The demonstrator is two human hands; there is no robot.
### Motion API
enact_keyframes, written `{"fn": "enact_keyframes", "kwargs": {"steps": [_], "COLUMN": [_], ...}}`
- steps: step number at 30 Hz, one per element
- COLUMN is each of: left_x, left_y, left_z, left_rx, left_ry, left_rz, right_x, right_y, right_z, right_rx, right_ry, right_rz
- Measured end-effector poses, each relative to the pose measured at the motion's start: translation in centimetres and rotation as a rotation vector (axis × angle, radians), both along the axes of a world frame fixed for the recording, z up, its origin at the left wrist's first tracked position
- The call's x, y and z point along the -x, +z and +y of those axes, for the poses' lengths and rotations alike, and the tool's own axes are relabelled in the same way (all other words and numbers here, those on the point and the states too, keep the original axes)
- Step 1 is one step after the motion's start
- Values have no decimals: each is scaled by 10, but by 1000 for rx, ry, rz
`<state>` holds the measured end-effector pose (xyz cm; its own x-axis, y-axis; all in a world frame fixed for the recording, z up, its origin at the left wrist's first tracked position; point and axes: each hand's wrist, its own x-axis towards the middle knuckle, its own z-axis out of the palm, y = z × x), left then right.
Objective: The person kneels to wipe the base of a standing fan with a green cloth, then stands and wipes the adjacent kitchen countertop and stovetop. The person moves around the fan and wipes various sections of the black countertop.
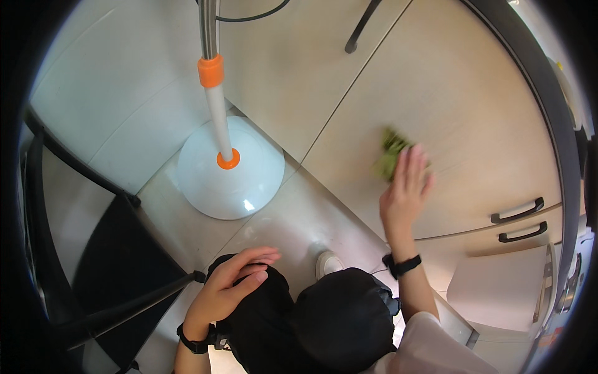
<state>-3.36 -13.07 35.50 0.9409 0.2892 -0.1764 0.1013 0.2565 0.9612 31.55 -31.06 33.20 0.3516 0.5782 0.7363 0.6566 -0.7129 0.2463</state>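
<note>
My right hand [408, 180] presses a crumpled green cloth [391, 156] flat against a beige cabinet door [448, 107]; the cloth is a little blurred and partly hidden under the fingers. My left hand [245, 276] rests on my knee in black trousers, its fingers loosely extended and holding nothing. Each wrist wears a black band. Left of the cabinet door under the cloth, across a narrow seam, is another door with a black handle [357, 35].
A stand with a round white base [231, 196] and an orange-collared pole stands on the tiled floor, ahead and left. A black metal-framed piece of furniture [121, 276] is at the left. Drawer handles [517, 211] and a pale bin-like container [497, 287] are at the right.
</note>
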Motion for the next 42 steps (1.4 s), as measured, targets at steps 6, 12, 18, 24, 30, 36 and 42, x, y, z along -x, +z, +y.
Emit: {"fn": "enact_keyframes", "kwargs": {"steps": [6, 12, 18, 24, 30, 36, 42], "left_x": [-2, -1, 0, 7, 7, -8, -8], "left_y": [-4, -6, -10, -7, -6, -13, -13], "left_z": [3, 6, 8, 5, 2, 10, 13], "left_rx": [25, 103, 119, 142, 13, 125, 163], "left_ry": [-22, 6, 40, 69, 51, 1, 3], "left_rz": [-1, -39, -39, -42, 32, -28, -32], "right_x": [-1, -21, -28, -16, -15, -29, -43], "right_y": [-34, 64, 10, -137, -71, 38, -5], "right_z": [-39, -9, 50, 74, 57, 48, 47], "right_rx": [199, -351, 12, 618, 345, -63, -53], "right_ry": [33, -93, 38, 315, 384, 411, 480], "right_rz": [-142, -105, -180, -29, -2, -246, -382]}}
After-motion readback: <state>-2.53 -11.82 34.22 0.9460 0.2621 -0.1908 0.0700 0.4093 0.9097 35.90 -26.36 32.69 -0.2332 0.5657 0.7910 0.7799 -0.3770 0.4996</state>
